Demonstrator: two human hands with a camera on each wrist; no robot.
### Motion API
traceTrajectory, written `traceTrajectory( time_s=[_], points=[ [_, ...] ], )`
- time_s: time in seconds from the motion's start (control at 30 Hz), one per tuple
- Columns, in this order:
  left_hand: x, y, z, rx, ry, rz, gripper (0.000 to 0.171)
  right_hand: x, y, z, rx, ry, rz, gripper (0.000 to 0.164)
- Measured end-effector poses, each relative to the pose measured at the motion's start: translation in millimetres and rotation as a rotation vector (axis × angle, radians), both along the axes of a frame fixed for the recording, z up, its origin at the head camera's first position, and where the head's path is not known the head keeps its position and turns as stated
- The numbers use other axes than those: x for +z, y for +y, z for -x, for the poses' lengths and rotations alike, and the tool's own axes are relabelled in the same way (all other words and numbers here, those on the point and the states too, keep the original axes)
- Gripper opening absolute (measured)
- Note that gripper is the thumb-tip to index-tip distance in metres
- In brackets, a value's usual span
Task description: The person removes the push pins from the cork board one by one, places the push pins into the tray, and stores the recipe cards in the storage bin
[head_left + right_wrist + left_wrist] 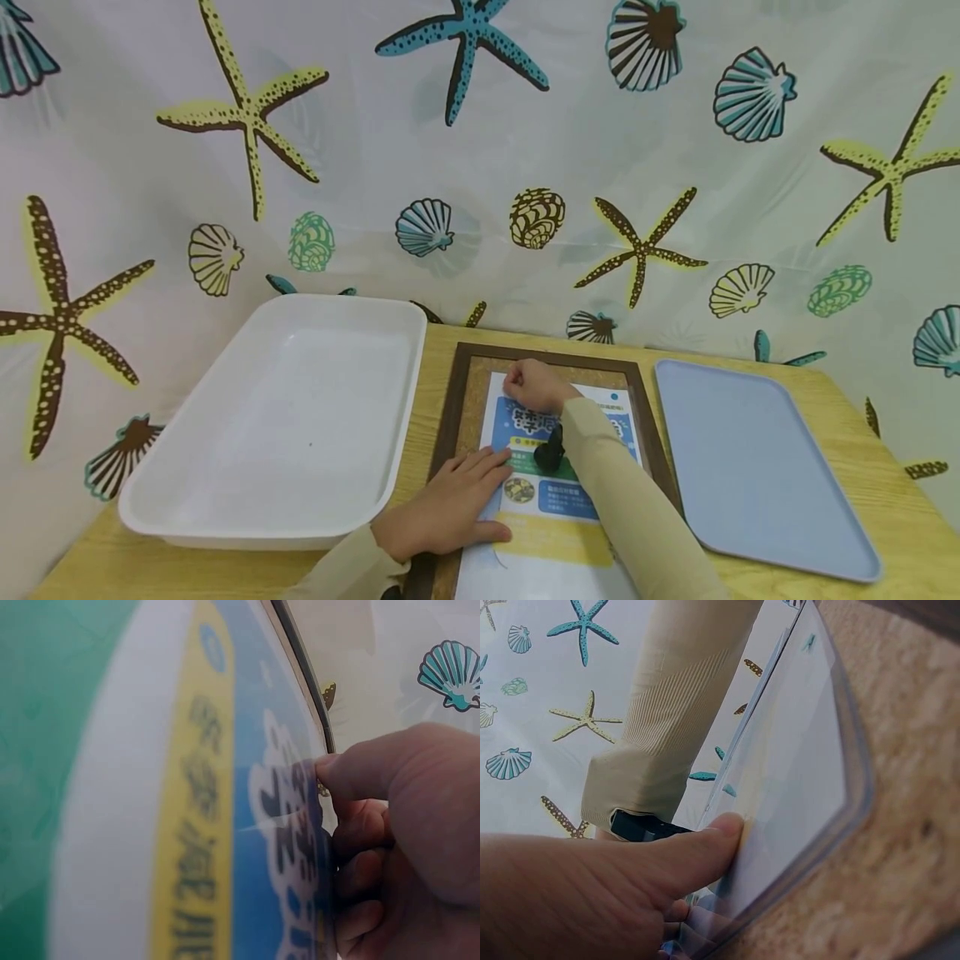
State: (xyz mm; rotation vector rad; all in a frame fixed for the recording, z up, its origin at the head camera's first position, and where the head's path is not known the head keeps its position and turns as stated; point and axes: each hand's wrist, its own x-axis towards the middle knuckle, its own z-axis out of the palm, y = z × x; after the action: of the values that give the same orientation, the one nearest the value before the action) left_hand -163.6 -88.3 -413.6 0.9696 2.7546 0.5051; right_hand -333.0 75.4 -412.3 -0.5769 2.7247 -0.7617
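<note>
While the left hand (453,504) rests flat across the near-left edge of the printed poster (540,533), fingers straight, grasping nothing, the right hand (538,385) bears on its upper left part, fingers curled, thumb tip at the edge; whether anything is pinched there, cannot be told.

Item: printed poster, one. Position: lying on the cork board (476,400), between the two forearms. Printing: blue heading, yellow and green bands. A clear margin (859,780) shows beyond the paper at one corner, so lamination or a plastic sleeve is likely. Handling, as judged: light, thin, springy rather than limp, slick on the face, apt to slide under a loose touch and to crease if bent sharply. Best hold: edges and corners by the clear margin, or a flat palm on the face.

Attached to the right wrist: black device (550,450), one. Sleeves (622,492): beige, both arms.

Around the cork board: dark brown frame (551,357). Left of it: white tray (285,417), deep, raised rim. Right: pale blue tray (757,458), shallow. Beneath all: wood-grain table (847,442). Behind: curtain (525,150), starfish and shell print.
</note>
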Motion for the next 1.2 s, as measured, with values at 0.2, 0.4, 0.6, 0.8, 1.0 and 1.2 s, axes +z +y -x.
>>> traceTrajectory(
  time_s=[0.2,0.4,0.6,0.8,1.0,1.2],
  points=[
    [1.3,0.4,-1.0,0.004,-0.016,-0.002,0.070,-0.2,-0.2,-1.2,-0.011,-0.007,0.015,0.013],
    [0.4,0.7,-1.8,0.004,-0.026,0.000,0.070,-2.3,0.7,-1.4,-0.021,-0.019,0.018,0.013],
    [-0.1,0.6,-1.4,0.006,-0.028,-0.002,0.070,-2.1,0.1,-1.4,-0.025,-0.013,0.018,0.013],
    [-1.3,0.5,-1.6,0.009,-0.031,-0.002,0.070,-6.2,1.8,-0.7,-0.019,-0.008,0.030,0.013],
    [-2.9,0.7,-0.3,0.005,-0.014,0.014,0.070,-7.5,3.7,-0.6,-0.024,-0.004,0.045,0.013],
    [-0.7,-0.1,-0.4,0.008,-0.024,0.001,0.070,-4.3,2.5,-1.6,-0.027,0.004,0.052,0.013]
  ],
)
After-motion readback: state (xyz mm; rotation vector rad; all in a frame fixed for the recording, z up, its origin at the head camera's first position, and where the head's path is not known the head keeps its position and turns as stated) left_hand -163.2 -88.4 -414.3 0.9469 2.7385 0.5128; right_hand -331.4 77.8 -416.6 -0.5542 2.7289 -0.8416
